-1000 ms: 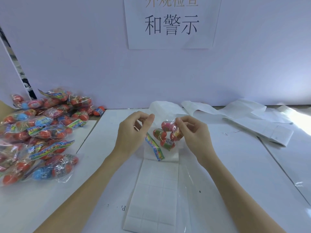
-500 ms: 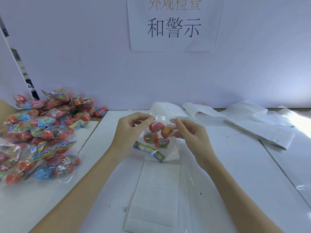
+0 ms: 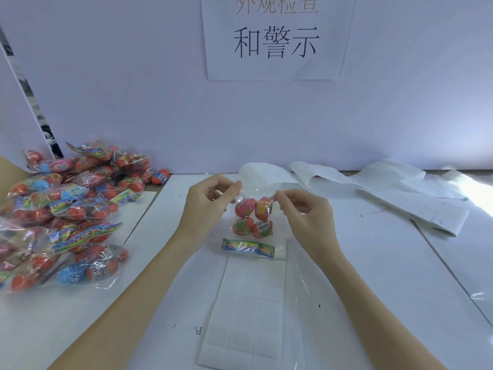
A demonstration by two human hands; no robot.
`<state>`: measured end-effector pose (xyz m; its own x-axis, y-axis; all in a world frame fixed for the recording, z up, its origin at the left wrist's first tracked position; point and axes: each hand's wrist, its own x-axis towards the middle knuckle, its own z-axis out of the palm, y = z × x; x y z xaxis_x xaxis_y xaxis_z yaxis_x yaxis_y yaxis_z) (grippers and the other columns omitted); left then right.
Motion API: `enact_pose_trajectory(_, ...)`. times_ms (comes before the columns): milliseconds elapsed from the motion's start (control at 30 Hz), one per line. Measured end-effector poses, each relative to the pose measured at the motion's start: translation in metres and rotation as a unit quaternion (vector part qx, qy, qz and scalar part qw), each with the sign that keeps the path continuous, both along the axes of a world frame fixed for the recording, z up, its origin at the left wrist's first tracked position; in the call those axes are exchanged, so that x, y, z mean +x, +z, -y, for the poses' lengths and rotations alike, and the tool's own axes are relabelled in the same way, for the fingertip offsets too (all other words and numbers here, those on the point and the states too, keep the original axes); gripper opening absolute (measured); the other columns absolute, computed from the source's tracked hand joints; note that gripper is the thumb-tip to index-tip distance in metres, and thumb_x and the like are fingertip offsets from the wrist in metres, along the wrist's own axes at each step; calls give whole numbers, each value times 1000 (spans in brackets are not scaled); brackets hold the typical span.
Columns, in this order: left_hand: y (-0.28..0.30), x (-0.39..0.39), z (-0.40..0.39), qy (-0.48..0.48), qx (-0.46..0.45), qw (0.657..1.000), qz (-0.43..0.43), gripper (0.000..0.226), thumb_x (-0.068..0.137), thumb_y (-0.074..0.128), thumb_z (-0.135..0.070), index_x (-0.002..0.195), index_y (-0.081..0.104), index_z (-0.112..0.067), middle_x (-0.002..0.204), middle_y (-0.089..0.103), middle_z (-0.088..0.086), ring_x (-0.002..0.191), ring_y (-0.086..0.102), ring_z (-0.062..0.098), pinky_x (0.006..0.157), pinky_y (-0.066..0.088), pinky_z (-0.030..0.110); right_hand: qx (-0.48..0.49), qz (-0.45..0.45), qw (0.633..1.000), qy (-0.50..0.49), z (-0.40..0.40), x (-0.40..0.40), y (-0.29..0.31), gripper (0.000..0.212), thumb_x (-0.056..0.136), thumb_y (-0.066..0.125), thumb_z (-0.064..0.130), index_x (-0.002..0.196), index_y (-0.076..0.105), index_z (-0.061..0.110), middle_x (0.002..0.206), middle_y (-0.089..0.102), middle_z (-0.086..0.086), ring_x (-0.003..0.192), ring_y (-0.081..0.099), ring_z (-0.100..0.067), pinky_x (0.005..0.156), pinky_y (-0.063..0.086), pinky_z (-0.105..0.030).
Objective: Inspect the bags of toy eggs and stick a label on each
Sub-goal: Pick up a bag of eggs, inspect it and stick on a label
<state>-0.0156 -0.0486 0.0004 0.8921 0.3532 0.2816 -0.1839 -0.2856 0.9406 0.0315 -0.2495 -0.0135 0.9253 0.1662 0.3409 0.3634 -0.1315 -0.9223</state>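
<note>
A clear bag of toy eggs (image 3: 253,218) hangs between my hands above the white table, with several red and orange eggs inside and its colourful header card (image 3: 248,248) at the lower end. My left hand (image 3: 208,206) pinches the bag's upper left corner. My right hand (image 3: 306,212) pinches the upper right corner. Below the bag lies a white sheet of labels (image 3: 248,311) cut into small rectangles. A big pile of bagged eggs (image 3: 66,214) sits on the left of the table.
Used white backing sheets (image 3: 400,193) lie crumpled at the back right. A paper sign with printed characters (image 3: 277,38) hangs on the pale wall behind. One loose red egg (image 3: 160,177) rests by the wall next to the pile.
The bag has turned in my hands: its header card swung from a slant on the left to lie level below the eggs. Both hands kept their grip and moved slightly apart.
</note>
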Motion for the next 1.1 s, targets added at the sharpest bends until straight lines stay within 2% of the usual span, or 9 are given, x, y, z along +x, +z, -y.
enact_pose_trajectory(100, -1, 0, -1, 34, 42, 998, 26, 21, 94, 75, -34, 73, 75, -31, 80, 71, -10, 65, 51, 5, 65, 45, 15, 23, -18, 999, 14, 1, -2, 2, 22, 100, 68, 24, 82, 82, 25, 55, 58, 0, 51, 49, -13, 58, 44, -20)
enact_pose_trajectory(167, -1, -1, -1, 58, 64, 995, 56, 16, 92, 77, -31, 77, 77, -28, 82, 70, -10, 68, 51, 5, 67, 43, 14, 83, -67, 992, 73, 3, -5, 6, 22, 102, 66, 23, 89, 83, 22, 57, 66, -6, 51, 60, -19, 60, 53, -24)
enact_pose_trajectory(300, 5, -3, 0, 54, 3, 997, 63, 13, 89, 82, -28, 76, 78, -28, 77, 69, -12, 63, 51, 7, 61, 45, 14, 114, -93, 984, 97, 4, -6, 11, 20, 104, 64, 24, 99, 83, 20, 73, 76, -14, 67, 75, -26, 75, 63, -34)
enact_pose_trajectory(500, 0, -1, 6, 39, 2, 999, 1, 25, 96, 71, -37, 80, 68, -18, 73, 59, -12, 56, 51, 6, 61, 48, 14, 67, -69, 994, 44, 1, -5, 5, 23, 102, 67, 25, 85, 82, 23, 53, 63, -7, 47, 53, -15, 54, 48, -20)
enact_pose_trajectory(633, -9, 0, 7, 6, -4, 999, -35, 30, 104, 63, -32, 87, 64, -8, 73, 64, -6, 62, 61, 11, 61, 55, 27, 60, -92, 991, 72, -2, -5, 3, 28, 107, 60, 25, 93, 80, 12, 59, 70, -10, 50, 59, -19, 57, 52, -21)
enact_pose_trajectory(767, -5, 1, 3, 8, -27, 1000, 6, 19, 101, 68, -24, 90, 68, -8, 80, 71, -3, 68, 68, 13, 54, 56, 26, 83, -95, 989, 77, 2, -4, 7, 30, 109, 55, 23, 96, 79, 11, 71, 76, -11, 60, 71, -20, 67, 57, -24)
enact_pose_trajectory(933, -2, 0, 3, 20, -35, 998, 51, 9, 98, 73, -30, 89, 72, -28, 99, 73, -8, 95, 69, 6, 81, 53, 16, 133, -74, 983, 103, 3, -4, 9, 37, 111, 49, 28, 103, 79, 7, 89, 81, -10, 93, 79, -25, 83, 60, -27)
enact_pose_trajectory(1033, -2, -1, 4, 6, -22, 998, 62, 10, 96, 75, -27, 90, 73, -34, 129, 62, -10, 123, 61, 4, 104, 47, 20, 133, -64, 986, 82, 2, -3, 9, 29, 106, 60, 28, 96, 81, 12, 92, 81, -4, 95, 78, -19, 86, 59, -25)
enact_pose_trajectory(1100, -1, -2, 4, -46, -22, 998, 25, 9, 96, 74, -30, 89, 74, -35, 145, 52, -17, 139, 47, -4, 111, 37, 15, 103, -66, 991, 61, 3, -1, 7, 17, 98, 73, 27, 88, 82, 17, 88, 81, 1, 91, 78, -13, 84, 58, -21)
